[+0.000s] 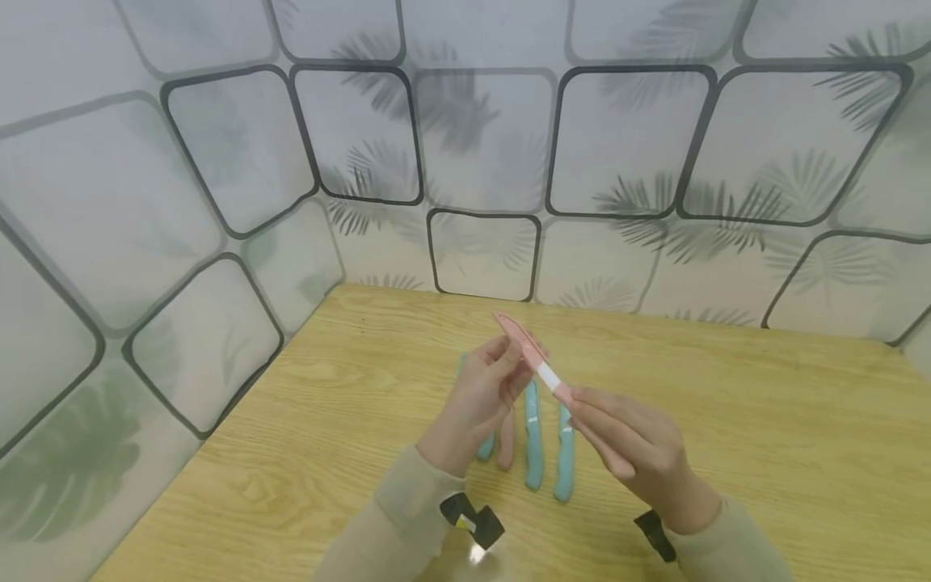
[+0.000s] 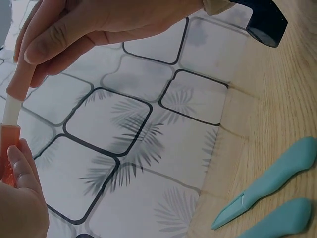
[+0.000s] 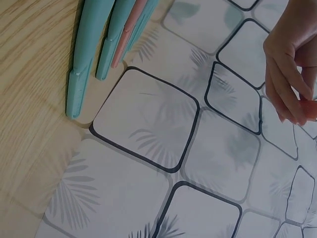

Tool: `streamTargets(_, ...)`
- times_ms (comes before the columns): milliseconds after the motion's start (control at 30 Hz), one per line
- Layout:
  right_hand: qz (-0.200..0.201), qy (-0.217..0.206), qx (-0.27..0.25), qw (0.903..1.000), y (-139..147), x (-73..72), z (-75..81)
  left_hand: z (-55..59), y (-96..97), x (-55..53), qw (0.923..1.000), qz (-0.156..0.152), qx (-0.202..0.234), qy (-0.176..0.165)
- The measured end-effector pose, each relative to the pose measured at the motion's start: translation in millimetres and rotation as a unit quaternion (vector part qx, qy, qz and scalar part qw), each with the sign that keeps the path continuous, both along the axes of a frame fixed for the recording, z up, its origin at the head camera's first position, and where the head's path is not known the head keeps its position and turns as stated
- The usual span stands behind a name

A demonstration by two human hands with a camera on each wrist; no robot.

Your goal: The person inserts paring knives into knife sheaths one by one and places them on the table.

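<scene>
Above the table, both hands hold a pink sheathed knife (image 1: 525, 343), which slants down toward the right. My left hand (image 1: 489, 380) pinches the pink sheath between thumb and fingers. With its fingertips, my right hand (image 1: 640, 440) grips the pink handle (image 2: 11, 136). A short white stretch of blade (image 1: 549, 377) shows between sheath and handle. Below the hands, a teal knife (image 1: 534, 453) and another teal knife (image 1: 563, 473) lie on the table. Beside them are a pink knife (image 1: 506, 449) and a third teal knife (image 1: 486, 448), partly hidden by the left hand.
The wooden table (image 1: 785, 436) reaches back to a wall (image 1: 487, 145) covered in leaf and rounded-square patterns. On the left, the same pattern runs along a side wall (image 1: 182, 339). Dark wrist devices (image 1: 473, 521) sit at both cuffs.
</scene>
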State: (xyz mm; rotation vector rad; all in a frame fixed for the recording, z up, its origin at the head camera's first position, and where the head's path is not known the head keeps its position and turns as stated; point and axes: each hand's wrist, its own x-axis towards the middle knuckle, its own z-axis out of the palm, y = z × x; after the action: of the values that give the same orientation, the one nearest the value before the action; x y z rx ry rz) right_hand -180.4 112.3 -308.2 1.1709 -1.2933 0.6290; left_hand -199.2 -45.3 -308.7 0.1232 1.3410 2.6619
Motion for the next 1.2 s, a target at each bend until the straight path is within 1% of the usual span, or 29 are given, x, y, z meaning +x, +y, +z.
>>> streamTargets(133, 0.002, -0.002, -0.005, 1.0, -1, 0.6, 1.7, -1.1, 2.1, 1.8, 0.9999, -0.01, -0.009, -0.002)
streamTargets(200, 0.0, -0.004, -0.007, 1.0, 1, -1.7, -2.9, -1.5, 2.9, 2.8, 0.9997, -0.016, -0.017, -0.002)
streamTargets(300, -0.007, -0.008, -0.007, 0.9999, 7, -10.1, -18.1, -2.5, 4.4, 4.2, 0.9995, -0.024, -0.02, 0.001)
streamTargets(400, -0.011, -0.006, -0.003, 0.9999, 16, -23.1, -40.4, -3.0, 6.4, 5.9, 0.9994, -0.029, -0.02, 0.002)
streamTargets(500, -0.011, -0.01, 0.003, 0.9999, 20, -27.6, -48.2, -3.4, 8.0, 7.4, 0.9993, -0.036, -0.011, 0.003)
streamTargets(533, -0.01, -0.009, 0.002, 0.9999, 19, -27.2, -46.8, -3.5, 8.4, 7.7, 0.9992, -0.038, -0.009, 0.005)
streamTargets(600, -0.009, -0.012, -0.001, 0.9999, 16, -21.8, -37.4, -3.8, 8.5, 8.1, 0.9991, -0.041, -0.001, 0.007)
streamTargets(733, -0.004, -0.012, -0.01, 0.9999, 5, -8.7, -13.2, -4.4, 8.4, 8.1, 0.9992, -0.04, 0.0, 0.008)
streamTargets(800, -0.002, -0.012, -0.008, 0.9999, 2, -4.7, -4.8, -4.8, 8.3, 7.5, 0.9993, -0.036, -0.014, 0.002)
streamTargets(867, -0.012, -0.007, -0.001, 0.9999, 1, -3.5, 0.4, -5.6, 7.9, 6.2, 0.9984, -0.033, -0.044, -0.006)
streamTargets(967, -0.042, -0.014, 0.008, 0.999, 8, -8.2, -2.3, -5.9, 5.5, 3.0, 0.994, -0.044, -0.099, -0.018)
streamTargets(1033, -0.068, -0.035, 0.015, 0.997, 17, -14.1, -8.6, -5.3, 2.0, 0.4, 0.9902, -0.05, -0.129, -0.02)
streamTargets(1100, -0.085, -0.074, 0.038, 0.9928, 29, -20.3, -15.6, -2.7, -2.8, -1.6, 0.9882, -0.05, -0.144, -0.019)
streamTargets(1133, -0.094, -0.096, 0.055, 0.9894, 36, -23.3, -19.3, -1.1, -5.4, -2.6, 0.9878, -0.043, -0.148, -0.017)
streamTargets(1167, -0.103, -0.117, 0.079, 0.9847, 42, -26.3, -22.8, 0.8, -8.0, -3.2, 0.9884, -0.036, -0.147, -0.012)
streamTargets(1200, -0.111, -0.141, 0.107, 0.978, 48, -28.9, -26.1, 2.7, -10.3, -3.8, 0.9894, -0.028, -0.142, -0.01)
